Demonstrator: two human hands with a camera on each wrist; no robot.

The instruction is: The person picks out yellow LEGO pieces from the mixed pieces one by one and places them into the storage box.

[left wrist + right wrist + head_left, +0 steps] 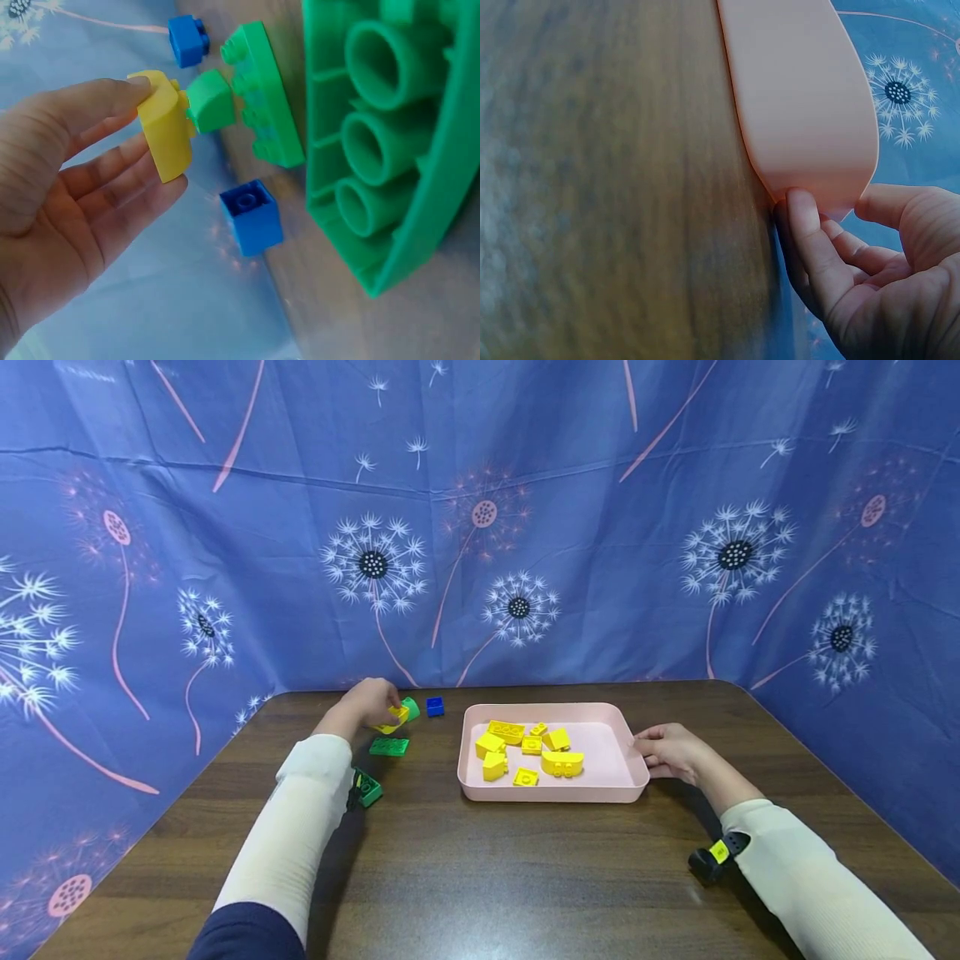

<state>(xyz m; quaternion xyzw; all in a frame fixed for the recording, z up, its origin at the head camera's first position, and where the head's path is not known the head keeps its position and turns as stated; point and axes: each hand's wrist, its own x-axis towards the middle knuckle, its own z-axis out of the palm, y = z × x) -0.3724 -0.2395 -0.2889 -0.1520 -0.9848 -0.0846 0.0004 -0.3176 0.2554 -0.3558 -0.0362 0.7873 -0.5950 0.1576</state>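
Observation:
At the back left of the table, my left hand (369, 702) pinches a yellow toy building brick (166, 129) with a curved side between thumb and fingers. A small rounded green brick (211, 101) is right beside it, overlapping its studs in the left wrist view. My right hand (677, 753) grips the right end of a shallow pink tray (555, 794), thumb at the rim and fingers against the outer wall, as the right wrist view shows. Several yellow bricks (562, 764) of different shapes lie in the tray's left and middle part.
Near my left hand lie a flat green brick (389, 747), a larger green brick (369, 789) partly behind the wrist, and blue bricks (251, 217). The wooden table (480, 877) ends at a blue dandelion-print cloth (600, 635) behind it.

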